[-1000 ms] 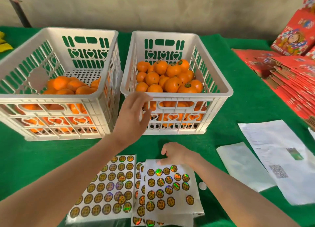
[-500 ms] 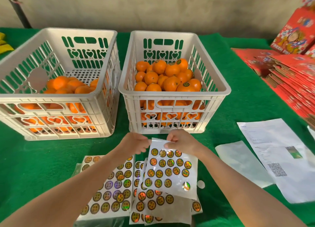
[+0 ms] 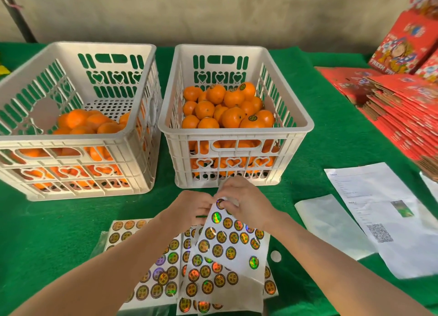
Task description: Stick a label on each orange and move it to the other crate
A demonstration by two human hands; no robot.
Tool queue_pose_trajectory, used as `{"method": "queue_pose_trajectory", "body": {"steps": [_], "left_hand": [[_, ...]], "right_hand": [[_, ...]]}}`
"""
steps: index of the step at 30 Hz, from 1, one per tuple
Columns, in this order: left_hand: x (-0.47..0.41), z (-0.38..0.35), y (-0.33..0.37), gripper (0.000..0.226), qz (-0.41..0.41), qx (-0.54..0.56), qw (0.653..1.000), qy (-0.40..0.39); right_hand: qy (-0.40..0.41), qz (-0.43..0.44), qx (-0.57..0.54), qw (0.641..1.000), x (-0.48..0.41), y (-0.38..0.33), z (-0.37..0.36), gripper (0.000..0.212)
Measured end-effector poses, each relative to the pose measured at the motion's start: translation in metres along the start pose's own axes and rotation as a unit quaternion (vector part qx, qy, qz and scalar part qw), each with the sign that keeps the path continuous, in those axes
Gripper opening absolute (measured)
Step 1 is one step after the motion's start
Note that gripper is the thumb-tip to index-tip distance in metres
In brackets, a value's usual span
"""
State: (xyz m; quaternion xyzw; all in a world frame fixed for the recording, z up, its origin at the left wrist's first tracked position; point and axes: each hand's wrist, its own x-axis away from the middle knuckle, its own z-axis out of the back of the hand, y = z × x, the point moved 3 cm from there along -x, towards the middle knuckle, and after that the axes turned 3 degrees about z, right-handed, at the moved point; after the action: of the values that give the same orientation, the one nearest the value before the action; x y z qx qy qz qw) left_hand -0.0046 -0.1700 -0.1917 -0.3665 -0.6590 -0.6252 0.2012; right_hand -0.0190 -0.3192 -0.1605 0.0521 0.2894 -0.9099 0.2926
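1. The sheet (image 3: 227,251) is held raised at its top edge, just before the right crate (image 3: 237,132). Its corner is pinched by the curled fingers of the left hand (image 3: 189,209).
2. The top label (image 3: 220,203) is pinched at by the right hand (image 3: 246,204), fingers curled. Whether it is lifted yet cannot be told.
3. The label is best peeled slowly from its rim, with the sheet held taut.
4. Unlabelled oranges (image 3: 80,121) lie in the left crate (image 3: 71,139); labelled ones are seen in the right.

Left forearm (image 3: 113,275) and right forearm (image 3: 331,268) — both bare along their whole visible length.
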Motion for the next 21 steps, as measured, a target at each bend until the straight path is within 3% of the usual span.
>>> {"method": "queue_pose_trajectory", "body": {"steps": [8,13,15,17,19,21], "left_hand": [[0.0,0.003,-0.006,0.012,0.011,-0.005,0.998,-0.056],[0.002,0.006,-0.007,0.01,-0.064,-0.125,0.99,0.005],[0.006,0.006,-0.007,0.011,-0.111,-0.271,0.956,0.021],[0.013,0.006,-0.001,0.012,-0.186,-0.442,0.875,0.059],[0.027,0.015,0.016,0.023,-0.284,-0.442,0.841,0.131],[0.05,0.032,0.043,0.016,-0.397,-0.365,0.82,0.189]], "right_hand": [[0.031,0.094,0.042,0.994,0.0,-0.01,-0.002,0.008],[0.04,-0.027,-0.022,0.999,0.005,0.003,-0.005,0.005],[0.082,-0.032,-0.062,0.994,0.003,-0.001,0.0,0.004],[0.134,-0.009,-0.087,0.987,-0.005,-0.012,0.009,0.005],[0.185,0.026,-0.109,0.976,-0.019,-0.029,0.02,0.006],[0.237,0.063,-0.122,0.962,-0.042,-0.053,0.032,0.004]]}}
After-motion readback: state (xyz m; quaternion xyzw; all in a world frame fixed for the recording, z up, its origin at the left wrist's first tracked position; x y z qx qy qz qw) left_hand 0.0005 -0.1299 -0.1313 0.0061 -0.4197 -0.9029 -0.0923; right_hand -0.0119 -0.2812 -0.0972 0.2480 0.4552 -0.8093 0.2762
